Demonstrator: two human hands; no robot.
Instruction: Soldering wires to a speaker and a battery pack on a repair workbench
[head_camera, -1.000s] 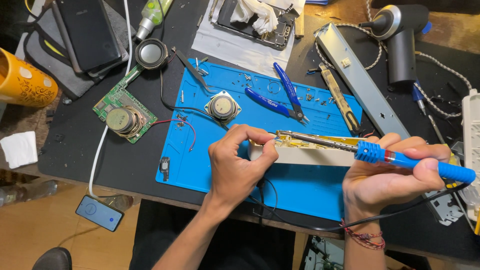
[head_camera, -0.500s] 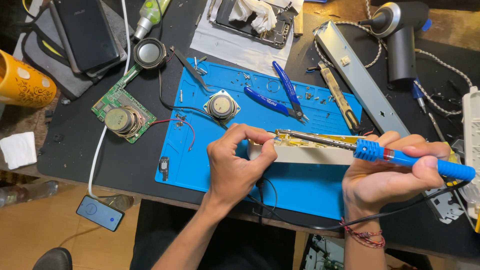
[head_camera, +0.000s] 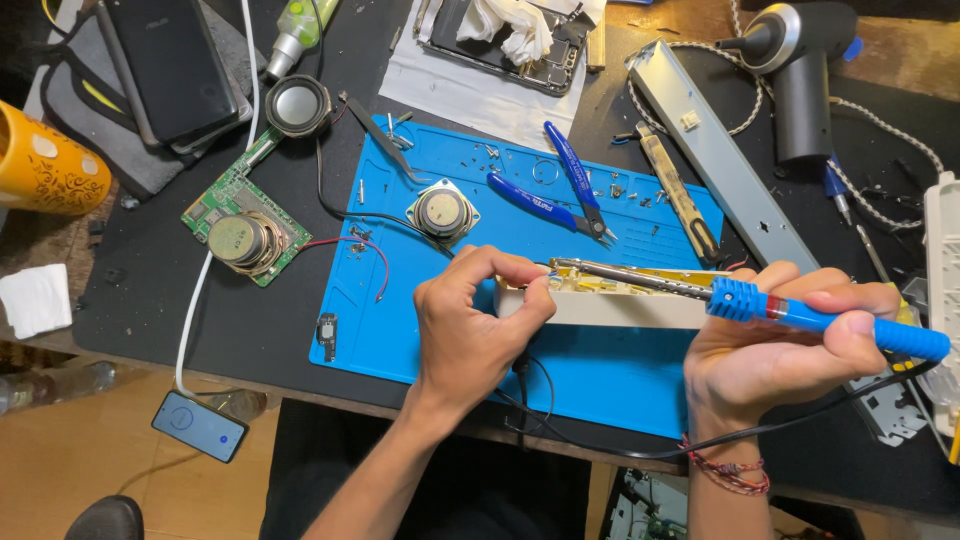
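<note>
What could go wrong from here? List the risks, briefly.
1. The left hand pinches the end of the cream casing right where the soldering iron tip reaches, so the fingers could get burned.
2. The iron's black cord loops under both wrists; a snag might jerk the tip.
3. Loose screws on the blue mat could get swept off or lost.
</note>
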